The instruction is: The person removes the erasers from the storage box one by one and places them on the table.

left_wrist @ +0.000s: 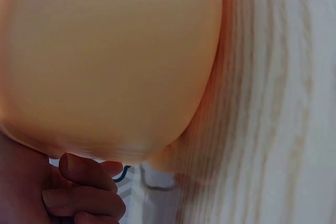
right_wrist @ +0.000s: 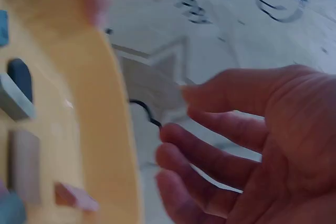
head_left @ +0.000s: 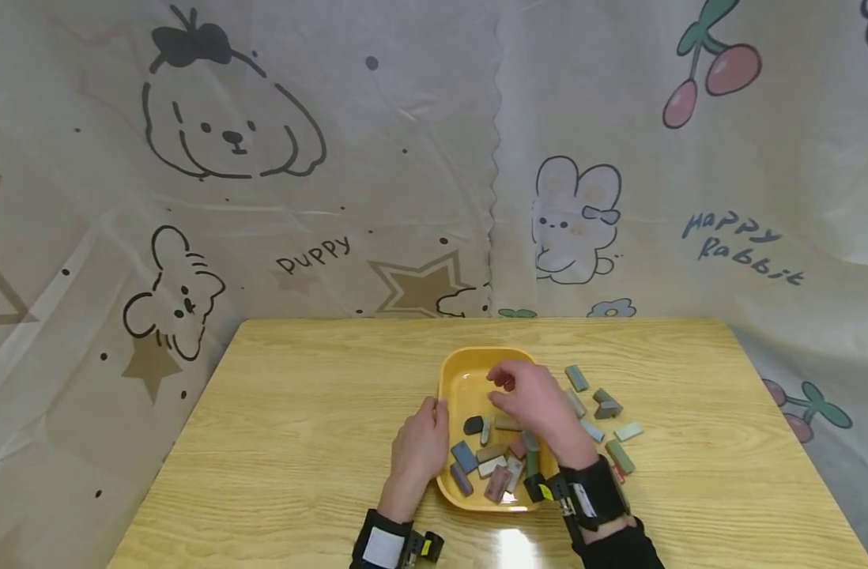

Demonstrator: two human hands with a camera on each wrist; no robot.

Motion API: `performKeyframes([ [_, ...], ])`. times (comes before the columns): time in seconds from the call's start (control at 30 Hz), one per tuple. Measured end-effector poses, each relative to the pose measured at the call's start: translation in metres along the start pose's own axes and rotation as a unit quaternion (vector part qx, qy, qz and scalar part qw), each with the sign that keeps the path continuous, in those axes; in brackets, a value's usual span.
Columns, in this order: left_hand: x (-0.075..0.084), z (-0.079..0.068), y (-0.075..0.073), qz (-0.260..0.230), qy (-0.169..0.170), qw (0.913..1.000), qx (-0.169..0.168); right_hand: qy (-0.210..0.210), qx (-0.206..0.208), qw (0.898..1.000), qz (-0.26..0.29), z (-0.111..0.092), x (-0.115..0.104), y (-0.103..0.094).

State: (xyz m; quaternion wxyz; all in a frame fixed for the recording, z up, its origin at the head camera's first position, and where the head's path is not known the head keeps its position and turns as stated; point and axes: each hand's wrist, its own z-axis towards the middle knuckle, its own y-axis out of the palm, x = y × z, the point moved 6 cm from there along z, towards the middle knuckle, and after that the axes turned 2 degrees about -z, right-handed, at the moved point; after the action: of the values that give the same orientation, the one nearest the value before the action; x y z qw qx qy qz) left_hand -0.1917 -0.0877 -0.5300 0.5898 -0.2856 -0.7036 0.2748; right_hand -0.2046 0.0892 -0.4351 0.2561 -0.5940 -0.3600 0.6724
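A yellow plastic tray [head_left: 469, 365] stands on the table with several small coloured blocks in it, among them a blue block [head_left: 465, 456], a black rounded block [head_left: 473, 425] and a mauve block [head_left: 498, 484]. My left hand [head_left: 420, 444] holds the tray by its left rim; in the left wrist view its curled fingers [left_wrist: 86, 187] lie against the tray's wall. Above the tray's far right part hovers my right hand [head_left: 537, 399]. The right wrist view shows its fingers loosely bent and apart, with nothing between them. My right forearm hides part of the tray's right side.
Right of the tray several loose blocks lie on the wooden table [head_left: 299, 411], including a green block [head_left: 620, 456], a pale green block [head_left: 628, 431] and a grey-blue block [head_left: 576, 378]. A printed cloth [head_left: 420, 158] hangs behind the table's back edge.
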Motion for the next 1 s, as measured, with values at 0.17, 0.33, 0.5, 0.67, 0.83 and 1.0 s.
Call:
performKeyframes([
  [0.17, 0.001, 0.0, 0.001, 0.003, 0.005, 1.0, -0.002, -0.014, -0.085, 0.994, -0.06, 0.015, -0.005, 0.039],
  [0.33, 0.003, 0.0, 0.0, 0.009, 0.013, 0.9999, 0.005, -0.039, -0.128, 0.984, -0.12, 0.022, -0.007, 0.065],
  [0.5, 0.003, 0.0, 0.0, 0.003, 0.013, 0.9999, 0.005, -0.046, -0.169, 0.975, -0.138, 0.027, -0.006, 0.085],
  [0.67, 0.002, 0.0, 0.0, 0.006, 0.015, 0.9999, 0.005, -0.051, -0.16, 0.976, -0.14, 0.029, -0.003, 0.089],
  [0.83, 0.001, 0.0, -0.003, 0.01, 0.013, 0.9998, 0.008, -0.063, -0.09, 0.984, -0.141, 0.032, -0.006, 0.071],
  [1.0, 0.002, 0.001, 0.0, 0.007, 0.013, 0.9999, 0.008, -0.052, -0.114, 0.983, -0.137, 0.03, -0.006, 0.062],
])
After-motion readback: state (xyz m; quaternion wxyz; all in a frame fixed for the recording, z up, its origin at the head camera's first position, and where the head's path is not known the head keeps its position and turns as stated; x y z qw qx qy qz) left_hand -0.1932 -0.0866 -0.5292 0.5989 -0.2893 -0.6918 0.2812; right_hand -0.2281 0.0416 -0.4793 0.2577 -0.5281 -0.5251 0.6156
